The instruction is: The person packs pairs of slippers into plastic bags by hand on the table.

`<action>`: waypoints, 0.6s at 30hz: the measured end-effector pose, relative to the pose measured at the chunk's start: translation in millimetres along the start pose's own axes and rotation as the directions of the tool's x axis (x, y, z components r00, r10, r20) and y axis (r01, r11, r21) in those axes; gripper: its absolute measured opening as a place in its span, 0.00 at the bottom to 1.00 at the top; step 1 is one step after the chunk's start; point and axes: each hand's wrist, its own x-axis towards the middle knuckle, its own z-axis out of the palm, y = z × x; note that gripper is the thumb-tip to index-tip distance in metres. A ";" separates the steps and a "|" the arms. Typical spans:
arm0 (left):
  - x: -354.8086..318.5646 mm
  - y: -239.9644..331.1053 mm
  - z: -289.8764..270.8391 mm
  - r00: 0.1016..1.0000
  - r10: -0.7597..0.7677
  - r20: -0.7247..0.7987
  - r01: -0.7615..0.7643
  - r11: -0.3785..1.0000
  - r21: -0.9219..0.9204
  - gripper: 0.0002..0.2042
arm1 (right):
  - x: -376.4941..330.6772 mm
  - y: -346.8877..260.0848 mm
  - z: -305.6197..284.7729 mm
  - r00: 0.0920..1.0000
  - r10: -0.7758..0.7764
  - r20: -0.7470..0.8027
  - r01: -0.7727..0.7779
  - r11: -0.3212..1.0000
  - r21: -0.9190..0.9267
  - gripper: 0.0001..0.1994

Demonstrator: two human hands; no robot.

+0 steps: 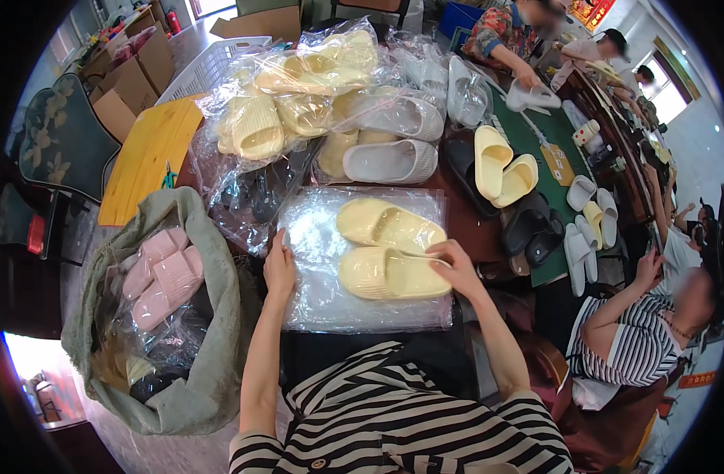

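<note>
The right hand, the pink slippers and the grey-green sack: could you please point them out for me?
Right hand (pixel 455 268): head view, middle of the hand.
Pink slippers (pixel 176 278): head view, strap of the lower slipper.
Grey-green sack (pixel 224 316): head view, right side of its rim.

Yellow slides (pixel 366 272) by my right hand (pixel 455 268): two. Clear bags (pixel 314 272) between my hands, stacked; I can't count edges. Left of my left hand (pixel 280 268): one sack (pixel 221 292), two pink slides (pixel 175 280) showing in it. Beyond that hand, leftward: one board (pixel 145 150), one crate (pixel 208 71). Beyond my right hand: second yellow pair (pixel 492 148), two; black slides (pixel 545 237), two. Bagged heap (pixel 251 130) ahead: several slides, overlapping, uncountable.
</note>
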 end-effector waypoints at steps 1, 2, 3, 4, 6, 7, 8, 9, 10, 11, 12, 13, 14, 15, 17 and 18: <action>0.3 -0.1 0.1 1.000 0.014 -0.003 -0.014 1.000 0.024 0.25 | -8.4 5.5 -10.1 0.999 0.027 -0.033 -0.025 0.999 0.045 0.13; -0.6 0.2 1.0 1.000 0.014 -0.004 -0.013 1.000 0.024 0.25 | -15.9 10.7 -21.3 0.995 0.089 -0.048 -0.085 0.992 0.091 0.14; 0.1 6.5 2.9 1.000 0.012 0.001 -0.012 1.000 0.019 0.25 | -25.6 27.1 -33.7 0.987 0.137 -0.080 -0.123 0.978 0.168 0.16; -1.4 6.0 1.0 1.000 0.001 -0.002 -0.001 1.000 0.023 0.25 | -31.5 24.2 -41.0 0.968 0.245 -0.059 -0.228 0.953 0.201 0.16; -2.3 6.8 -3.1 1.000 -0.005 0.004 0.005 0.999 0.052 0.26 | -39.2 24.0 -49.3 0.938 0.346 -0.032 -0.330 0.915 0.232 0.16; -2.4 8.3 -4.7 1.000 -0.007 0.016 0.006 0.997 0.076 0.26 | -41.7 26.6 -51.0 0.937 0.347 -0.028 -0.334 0.919 0.210 0.16; -5.0 9.3 -6.4 1.000 -0.008 0.015 0.007 0.997 0.078 0.26 | -43.2 30.0 -51.2 0.937 0.349 -0.023 -0.339 0.922 0.188 0.16; -6.9 22.8 -6.4 0.999 0.048 -0.013 -0.044 0.971 0.235 0.25 | -45.9 31.7 -52.8 0.934 0.356 -0.033 -0.344 0.919 0.192 0.16; -10.3 35.5 -8.2 0.994 0.107 -0.030 -0.087 0.917 0.389 0.25 | -47.5 31.9 -52.7 0.939 0.343 -0.035 -0.331 0.925 0.189 0.16; -9.9 47.8 -9.6 0.994 0.111 -0.015 -0.096 0.916 0.389 0.25 | -48.4 32.8 -53.3 0.943 0.331 -0.037 -0.319 0.929 0.185 0.16; -7.7 62.6 -12.7 0.963 0.270 0.005 -0.238 0.842 0.485 0.24 | -49.2 37.1 -56.2 0.956 0.288 -0.059 -0.279 0.951 0.133 0.16; -9.9 69.9 -14.7 0.912 0.409 0.037 -0.355 0.738 0.573 0.23 | -46.3 36.1 -54.9 0.967 0.247 -0.064 -0.242 0.967 0.078 0.16; -9.8 75.8 -11.5 0.901 0.429 0.068 -0.411 0.791 0.453 0.21 | -44.7 34.8 -56.0 0.975 0.213 -0.063 -0.210 0.976 0.048 0.16; -9.4 79.9 -9.0 0.926 0.355 0.131 -0.377 0.840 0.390 0.20 | -38.8 32.5 -54.7 0.978 0.199 -0.058 -0.195 0.979 0.059 0.16; -14.9 58.3 2.3 0.932 0.331 0.147 -0.361 0.811 0.460 0.22 | -38.6 28.3 -50.7 0.988 0.149 -0.040 -0.148 0.988 0.036 0.16; -15.2 46.0 6.4 0.931 0.333 0.150 -0.364 0.811 0.459 0.22 | -37.0 29.7 -51.7 0.988 0.151 -0.043 -0.149 0.988 0.037 0.16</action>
